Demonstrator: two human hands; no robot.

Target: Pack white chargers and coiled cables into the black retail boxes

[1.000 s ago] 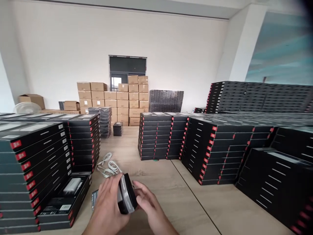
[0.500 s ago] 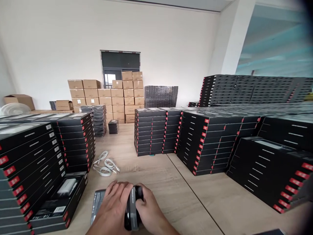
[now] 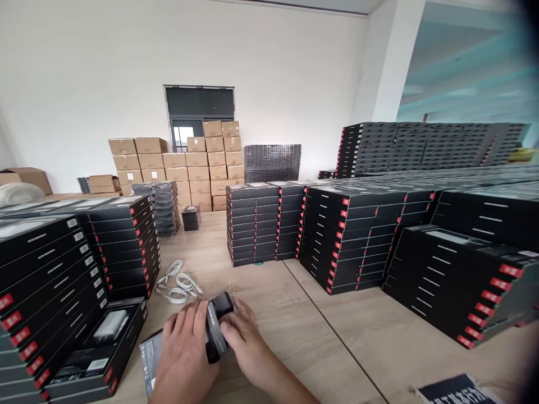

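Both hands are closed around a small black device with a grey printed band point(image 3: 214, 328), held tilted above the table. My left hand point(image 3: 185, 345) grips its left side, fingers bent over the top. My right hand point(image 3: 248, 339) holds the right side, with its thumb against the band. Partly under my left hand lies a flat grey printed piece point(image 3: 148, 356), largely covered. White coiled cables point(image 3: 181, 287) lie just beyond my hands. To the left, an open black box point(image 3: 126, 342) contains a white charger-like block point(image 3: 112, 324).
Stacks of black boxes with red labels stand left point(image 3: 54, 280), centre point(image 3: 255, 230) and right point(image 3: 455, 286) on the wooden table point(image 3: 295, 320). A seam crosses the tabletop. Cardboard cartons point(image 3: 174, 168) are piled by the far wall. A dark printed sheet point(image 3: 452, 390) lies lower right.
My hands have raised the black device slightly and moved it left, and it now leans more. The head view has shifted a little to the right.
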